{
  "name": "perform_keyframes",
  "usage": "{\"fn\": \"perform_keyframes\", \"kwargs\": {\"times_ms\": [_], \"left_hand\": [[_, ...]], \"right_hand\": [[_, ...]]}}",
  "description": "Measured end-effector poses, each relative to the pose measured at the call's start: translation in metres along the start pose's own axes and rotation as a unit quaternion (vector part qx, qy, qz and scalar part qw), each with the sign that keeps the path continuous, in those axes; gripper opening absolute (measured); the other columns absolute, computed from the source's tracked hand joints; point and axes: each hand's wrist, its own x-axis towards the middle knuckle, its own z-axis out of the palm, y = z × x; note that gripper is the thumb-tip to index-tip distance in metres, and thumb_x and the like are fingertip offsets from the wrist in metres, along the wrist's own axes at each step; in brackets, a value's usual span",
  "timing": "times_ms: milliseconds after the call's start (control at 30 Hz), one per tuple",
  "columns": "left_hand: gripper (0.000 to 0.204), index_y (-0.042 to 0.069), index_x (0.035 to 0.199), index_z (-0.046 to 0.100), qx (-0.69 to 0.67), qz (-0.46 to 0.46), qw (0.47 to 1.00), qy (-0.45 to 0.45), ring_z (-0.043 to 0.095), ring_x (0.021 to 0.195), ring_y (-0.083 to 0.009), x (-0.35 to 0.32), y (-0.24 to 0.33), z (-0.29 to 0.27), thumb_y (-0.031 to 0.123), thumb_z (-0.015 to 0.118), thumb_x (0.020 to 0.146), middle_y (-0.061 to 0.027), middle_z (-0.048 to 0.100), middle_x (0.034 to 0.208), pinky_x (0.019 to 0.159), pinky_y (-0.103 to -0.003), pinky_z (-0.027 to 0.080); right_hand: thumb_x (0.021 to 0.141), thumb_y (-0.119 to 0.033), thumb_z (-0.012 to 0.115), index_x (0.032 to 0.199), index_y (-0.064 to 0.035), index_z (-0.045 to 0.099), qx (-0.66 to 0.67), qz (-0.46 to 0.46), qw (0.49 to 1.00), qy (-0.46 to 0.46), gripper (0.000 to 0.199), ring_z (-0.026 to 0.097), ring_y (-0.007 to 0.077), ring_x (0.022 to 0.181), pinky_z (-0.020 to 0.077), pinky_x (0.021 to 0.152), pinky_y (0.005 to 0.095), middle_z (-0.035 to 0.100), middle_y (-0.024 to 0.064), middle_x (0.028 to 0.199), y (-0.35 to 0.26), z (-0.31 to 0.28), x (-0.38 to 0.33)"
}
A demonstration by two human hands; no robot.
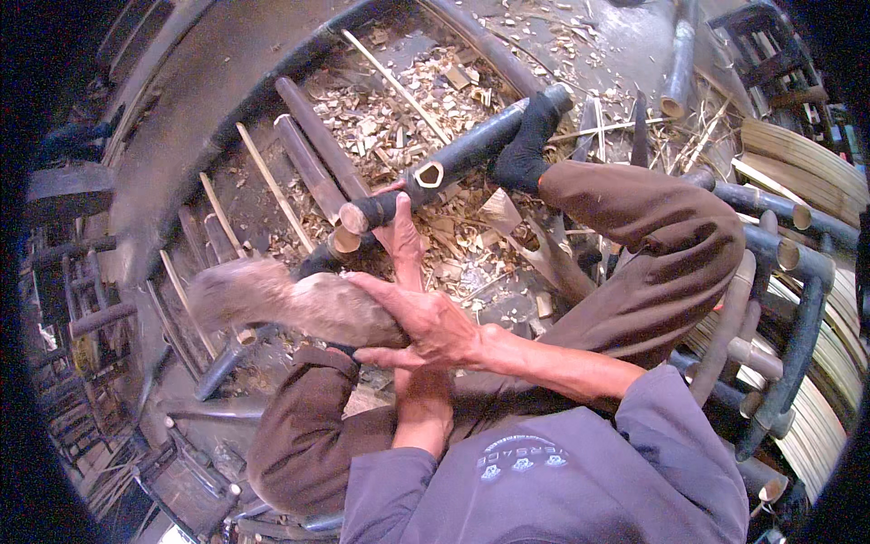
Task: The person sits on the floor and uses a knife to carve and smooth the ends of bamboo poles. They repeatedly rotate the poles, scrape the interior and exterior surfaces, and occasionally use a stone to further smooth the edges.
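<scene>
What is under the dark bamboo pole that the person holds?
Under the dark bamboo pole lie wood chips and pale shavings on the ground. The left hand holds its near end, and a foot in a dark sock rests on it. The ground directly below is covered.

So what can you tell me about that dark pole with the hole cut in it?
The dark bamboo pole is a round, blackish stalk with a pale cut end and a squarish hole showing pale wood inside. It lies slanted over a litter of wood chips. A dark-socked foot presses on its far part, and the left hand grips near its cut end.
</scene>
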Motion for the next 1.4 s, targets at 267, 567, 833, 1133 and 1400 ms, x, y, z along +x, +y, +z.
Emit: {"fn": "perform_keyframes", "kwargs": {"times_ms": [267,567,833,1133,1400], "left_hand": [[0.028,0.003,0.105,0.057,-0.008,-0.048,0.999,0.019,0.059,0.104,-0.0228,0.006,-0.007,-0.011,0.0,0.067,0.08,-0.0128,0.063,0.109,0.099,-0.038,0.043],[0.028,0.003,0.106,0.057,-0.021,-0.054,0.998,0.027,0.059,0.103,-0.0219,0.005,-0.009,-0.008,0.0,0.067,0.08,-0.0119,0.063,0.109,0.098,-0.037,0.045],[0.031,0.006,0.106,0.058,-0.009,-0.077,0.997,0.027,0.059,0.096,-0.0202,-0.003,-0.006,-0.007,0.008,0.072,0.079,-0.0085,0.063,0.107,0.09,-0.035,0.047],[0.046,0.007,0.103,0.057,0.274,0.146,0.94,-0.145,0.056,0.091,-0.0307,-0.024,-0.02,0.115,0.019,0.082,0.066,-0.0114,0.059,0.096,0.083,-0.041,0.045],[0.059,0.013,0.105,0.057,0.515,0.195,0.814,-0.184,0.053,0.092,-0.0324,0.018,-0.056,0.104,0.022,0.085,0.054,-0.0099,0.052,0.091,0.076,-0.044,0.04]], "right_hand": [[0.083,-0.044,0.067,0.137,-0.0039,0.04,-0.069,0.18,0.981,-0.003,0.072,0.061,0.0412,0.103,0.0513,0.087,0.0452,0.058,0.0289,0.116,0.041,-0.009,0.021],[0.082,-0.041,0.069,0.135,-0.0042,0.043,-0.136,0.053,0.989,-0.032,0.069,0.048,0.0454,0.119,0.0499,0.089,0.0442,0.054,0.0312,0.12,0.034,0.009,0.023],[0.085,-0.05,0.06,0.138,-0.0046,0.035,-0.179,0.091,0.971,-0.132,0.074,0.058,0.0453,0.102,0.0517,0.079,0.0486,0.054,0.0362,0.113,0.052,0.003,0.023],[0.091,-0.044,0.057,0.133,0.0004,0.039,-0.021,0.154,0.955,0.253,0.064,0.061,0.0246,0.084,0.051,0.074,0.0348,0.061,0.0129,0.103,0.032,-0.094,-0.02],[0.095,-0.057,0.044,0.1,-0.0031,0.046,0.184,0.234,0.808,0.508,0.054,0.053,0.0151,0.055,0.0465,0.05,0.0286,0.051,0.0048,0.068,0.086,-0.141,-0.022]]}}
